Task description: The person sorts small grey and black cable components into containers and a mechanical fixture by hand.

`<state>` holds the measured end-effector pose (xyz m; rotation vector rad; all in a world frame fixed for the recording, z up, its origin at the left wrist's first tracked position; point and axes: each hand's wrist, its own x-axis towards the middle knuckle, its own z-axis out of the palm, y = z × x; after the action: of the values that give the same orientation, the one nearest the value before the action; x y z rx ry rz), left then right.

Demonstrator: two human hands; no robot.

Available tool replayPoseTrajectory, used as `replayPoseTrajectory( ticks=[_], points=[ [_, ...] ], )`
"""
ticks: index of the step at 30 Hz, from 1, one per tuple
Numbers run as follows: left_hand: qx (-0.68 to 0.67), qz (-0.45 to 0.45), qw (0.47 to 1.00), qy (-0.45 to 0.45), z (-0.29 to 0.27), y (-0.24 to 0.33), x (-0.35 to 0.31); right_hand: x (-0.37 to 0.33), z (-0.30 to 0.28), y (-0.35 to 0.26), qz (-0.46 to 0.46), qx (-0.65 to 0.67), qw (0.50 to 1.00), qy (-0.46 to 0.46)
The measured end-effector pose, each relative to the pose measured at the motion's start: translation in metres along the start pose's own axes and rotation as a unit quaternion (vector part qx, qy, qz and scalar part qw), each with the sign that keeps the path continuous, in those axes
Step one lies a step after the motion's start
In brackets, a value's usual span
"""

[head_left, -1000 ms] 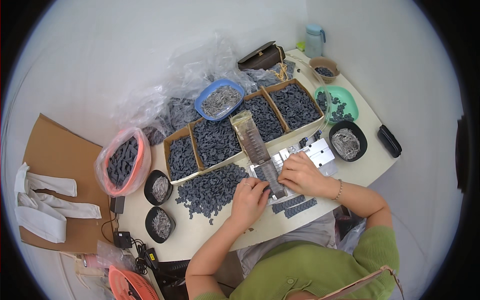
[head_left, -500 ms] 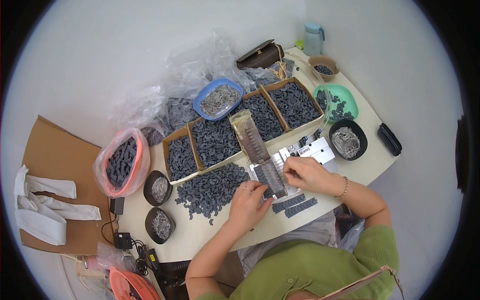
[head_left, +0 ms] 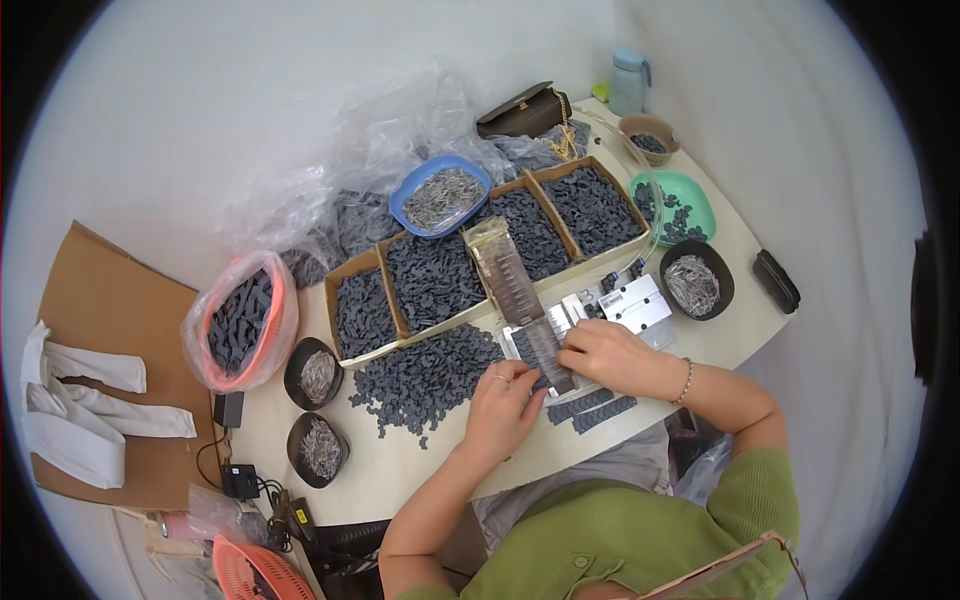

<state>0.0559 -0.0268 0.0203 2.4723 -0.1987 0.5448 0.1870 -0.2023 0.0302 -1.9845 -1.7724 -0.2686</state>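
Observation:
A narrow metal fixture (head_left: pixel 541 350) holding a row of dark grey plastic pieces stands before me, with a clear slotted guide (head_left: pixel 507 278) sloping up behind it. At the fixture's left edge is my left hand (head_left: pixel 503 408), thumb and fingers bent together; whatever is between the fingertips is hidden. Across the row, my right hand (head_left: pixel 612 355) is closed in a pinch over the fixture's right side, and its fingertips are too small to read. Just in front, strips of joined grey pieces (head_left: pixel 605 413) lie on the table. A white-and-silver block (head_left: pixel 636 304) adjoins the fixture.
Behind is a divided cardboard tray (head_left: pixel 402 341) of grey pieces, with a loose pile (head_left: pixel 425 383) before it. Metal pins fill a blue basin (head_left: pixel 440 200) and black bowls (head_left: pixel 697 282) on both sides. A green bowl (head_left: pixel 690 190) and a pink basket (head_left: pixel 284 335) hold grey parts.
My right hand has shifted slightly left and down, closer over the row in the fixture. The left hand keeps nearly the same place. The whole view has moved a little.

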Motion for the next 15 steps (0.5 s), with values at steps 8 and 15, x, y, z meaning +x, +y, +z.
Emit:
replayPoseTrajectory(
  ticks=[8,15],
  points=[
    [0.002,0.002,1.0,0.012,0.003,-0.001,0.002,0.001,0.005,-0.003,-0.01,-0.023,1.0,0.006],
    [-0.01,-0.012,1.0,0.016,0.006,-0.003,0.006,-0.004,0.012,-0.002,0.014,-0.005,0.999,0.044]
  ],
)
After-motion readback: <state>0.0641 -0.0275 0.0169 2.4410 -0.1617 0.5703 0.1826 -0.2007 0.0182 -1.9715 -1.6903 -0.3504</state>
